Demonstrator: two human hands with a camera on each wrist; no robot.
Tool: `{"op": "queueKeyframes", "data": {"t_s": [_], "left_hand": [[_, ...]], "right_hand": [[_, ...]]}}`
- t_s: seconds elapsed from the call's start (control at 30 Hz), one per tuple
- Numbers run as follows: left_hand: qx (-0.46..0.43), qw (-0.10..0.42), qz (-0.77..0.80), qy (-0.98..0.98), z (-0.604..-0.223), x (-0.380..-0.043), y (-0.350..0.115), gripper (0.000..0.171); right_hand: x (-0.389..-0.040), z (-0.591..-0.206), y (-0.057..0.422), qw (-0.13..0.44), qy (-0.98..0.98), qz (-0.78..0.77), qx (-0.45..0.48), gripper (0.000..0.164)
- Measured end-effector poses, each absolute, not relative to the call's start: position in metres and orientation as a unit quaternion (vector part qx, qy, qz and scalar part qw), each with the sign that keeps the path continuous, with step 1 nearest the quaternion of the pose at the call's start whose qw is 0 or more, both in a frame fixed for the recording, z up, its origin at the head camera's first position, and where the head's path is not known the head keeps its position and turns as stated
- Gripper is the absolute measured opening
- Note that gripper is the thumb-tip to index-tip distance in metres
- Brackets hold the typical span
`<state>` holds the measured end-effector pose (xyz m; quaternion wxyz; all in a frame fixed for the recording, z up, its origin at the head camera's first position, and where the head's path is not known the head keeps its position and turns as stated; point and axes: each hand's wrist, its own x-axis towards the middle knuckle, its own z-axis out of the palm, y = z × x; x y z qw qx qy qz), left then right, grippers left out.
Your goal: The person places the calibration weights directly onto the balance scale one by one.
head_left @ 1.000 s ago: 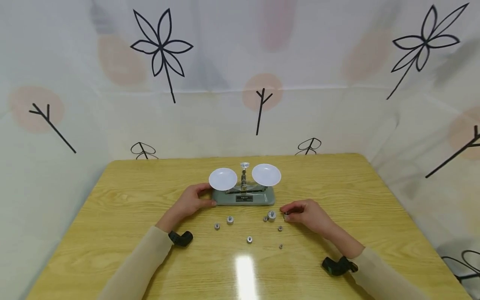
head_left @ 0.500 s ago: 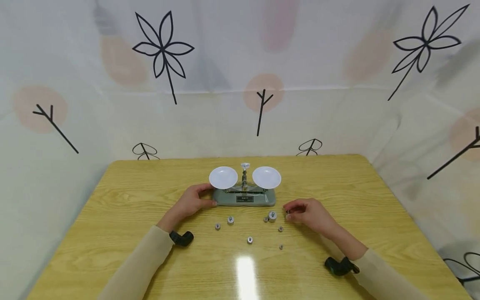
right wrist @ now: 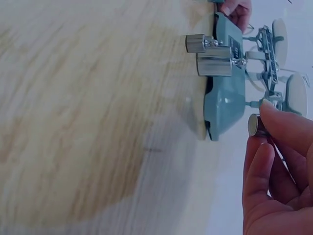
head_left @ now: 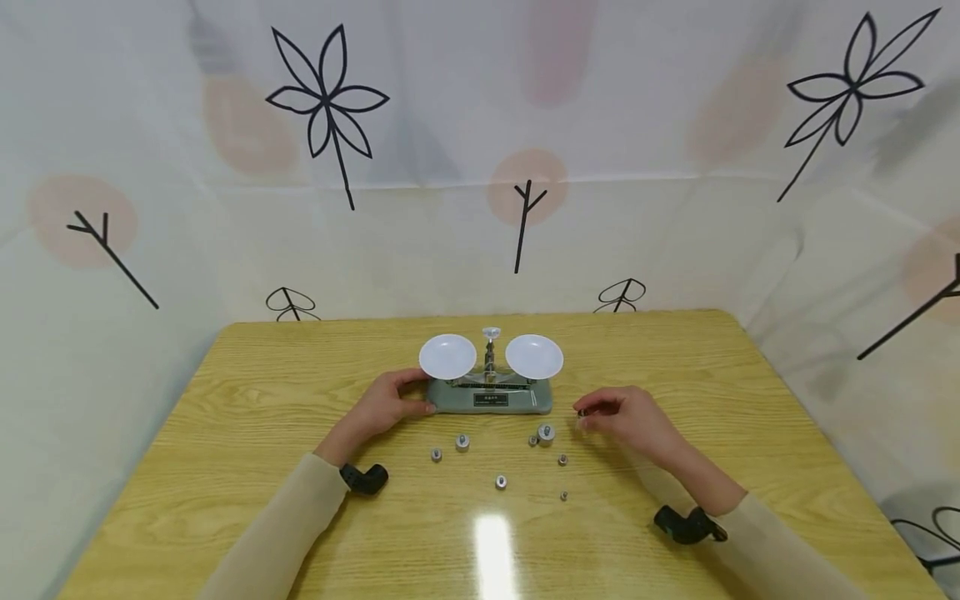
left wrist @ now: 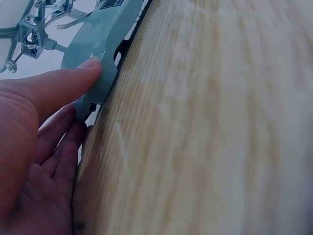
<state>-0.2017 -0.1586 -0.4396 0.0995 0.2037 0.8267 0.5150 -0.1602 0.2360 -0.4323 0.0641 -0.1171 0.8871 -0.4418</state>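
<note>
A grey-green balance scale (head_left: 491, 400) with two white pans (head_left: 447, 357) stands on the wooden table. My left hand (head_left: 380, 407) grips the left end of its base. In the left wrist view the thumb (left wrist: 73, 81) presses the base (left wrist: 98, 49), with the fingers around its end. To the right of the scale, my right hand (head_left: 630, 419) pinches a small metal weight (right wrist: 255, 126) between thumb and fingers, lifted off the table; the fingers partly hide it. Two other metal weights (right wrist: 213, 62) stand close together in front of the scale.
Several more knobbed weights stand about the table front: one at left (head_left: 462, 443), a smaller weight (head_left: 437, 455) beside it, one near the middle (head_left: 501, 482), and a tiny weight (head_left: 564, 496) at right. A patterned cloth (head_left: 420, 250) hangs behind the table (head_left: 315, 350).
My right hand has lifted the pinched weight off the table, moving slightly up and to the right. My left hand stays on the scale's base.
</note>
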Motion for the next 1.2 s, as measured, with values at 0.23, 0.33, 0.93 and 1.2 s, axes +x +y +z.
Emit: {"op": "queueKeyframes", "data": {"t_s": [0.23,0.33,0.93,1.2], "left_hand": [[0.196,0.095,0.516,0.828,-0.459,-0.212,-0.161,0.056],[0.195,0.092,0.517,0.828,-0.47,-0.219,-0.164,0.057],[0.19,0.1,0.524,0.824,-0.475,-0.221,-0.166,0.058],[0.187,0.1,0.514,0.831,-0.472,-0.22,-0.164,0.057]], "right_hand": [[-0.161,-0.419,0.236,0.055,0.884,-0.446,-0.131,0.022],[-0.164,-0.414,0.236,0.047,0.885,-0.443,-0.135,0.022],[-0.18,-0.381,0.23,0.036,0.872,-0.468,-0.143,0.021],[-0.19,-0.367,0.223,0.025,0.881,-0.451,-0.143,0.026]]}}
